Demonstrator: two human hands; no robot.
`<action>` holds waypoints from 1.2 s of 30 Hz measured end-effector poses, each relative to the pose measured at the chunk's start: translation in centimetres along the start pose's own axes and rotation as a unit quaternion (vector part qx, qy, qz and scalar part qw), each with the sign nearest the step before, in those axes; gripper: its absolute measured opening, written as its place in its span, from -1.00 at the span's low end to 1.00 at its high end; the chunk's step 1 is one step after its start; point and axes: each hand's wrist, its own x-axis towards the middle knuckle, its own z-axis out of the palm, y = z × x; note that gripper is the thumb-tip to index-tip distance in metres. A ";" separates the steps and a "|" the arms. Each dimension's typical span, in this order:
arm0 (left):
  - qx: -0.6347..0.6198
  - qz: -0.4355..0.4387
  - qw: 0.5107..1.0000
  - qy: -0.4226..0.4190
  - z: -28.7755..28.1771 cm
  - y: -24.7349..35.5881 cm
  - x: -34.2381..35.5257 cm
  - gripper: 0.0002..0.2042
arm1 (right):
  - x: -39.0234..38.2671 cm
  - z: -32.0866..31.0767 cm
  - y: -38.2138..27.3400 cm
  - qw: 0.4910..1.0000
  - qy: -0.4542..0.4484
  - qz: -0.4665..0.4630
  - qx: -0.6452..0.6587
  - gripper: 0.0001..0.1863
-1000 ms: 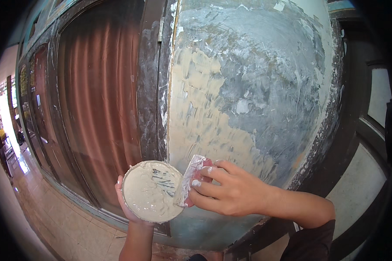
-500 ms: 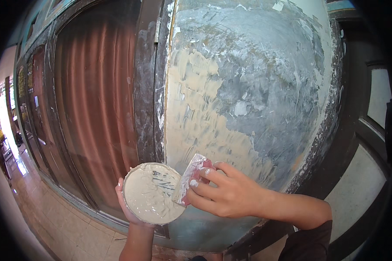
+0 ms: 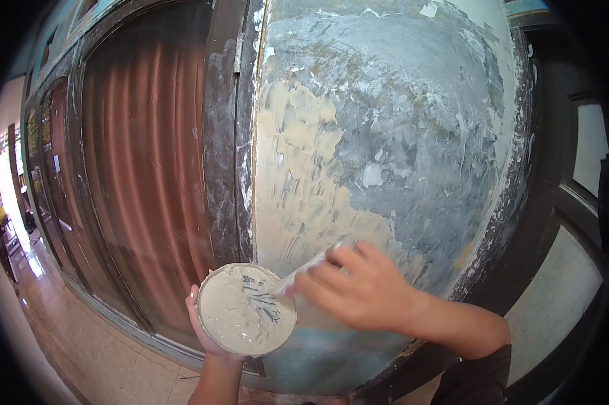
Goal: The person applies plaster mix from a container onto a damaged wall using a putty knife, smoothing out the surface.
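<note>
My left hand (image 3: 203,332) grips a round container (image 3: 239,314) of pale beige, wet paste from beneath and its left side, with dark streaks showing in the paste. My right hand (image 3: 350,290) is closed on a scraper (image 3: 296,275) caked in pale paste; it is blurred, angled over the container's right edge. Behind both hands stands a wall panel (image 3: 412,155) of mottled grey, with an uneven patch of beige paste (image 3: 294,169) down its left side and lower part, and bluish paint below.
Left of the panel is a dark wooden frame (image 3: 220,135) with a hinge and a glazed section showing reddish curtains (image 3: 142,148). A dark panelled door (image 3: 551,155) stands at the right. A tiled floor (image 3: 122,341) runs toward a bright opening (image 3: 17,189) at the far left.
The container and my left hand have moved right and down in view. My right hand has shifted slightly up, with the scraper now more slanted and blurred. The wall appears shifted slightly left.
</note>
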 end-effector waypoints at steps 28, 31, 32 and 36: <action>0.005 0.064 0.996 0.067 -0.8 2.5 1.9 -0.42 | 6.5 -0.7 18.9 0.899 0.102 0.424 -0.038 -0.77; 0.006 0.066 0.995 0.079 -1.0 2.4 2.2 -0.42 | 6.4 0.1 18.7 0.906 0.080 0.412 -0.053 -0.77; 0.012 0.066 0.995 0.075 -1.1 2.4 2.3 -0.42 | 6.4 0.2 18.7 0.912 0.074 0.398 -0.064 -0.77; 0.030 0.069 0.995 0.065 -2.7 2.7 2.9 -0.41 | 6.3 -0.5 20.1 0.895 0.097 0.432 -0.058 -0.77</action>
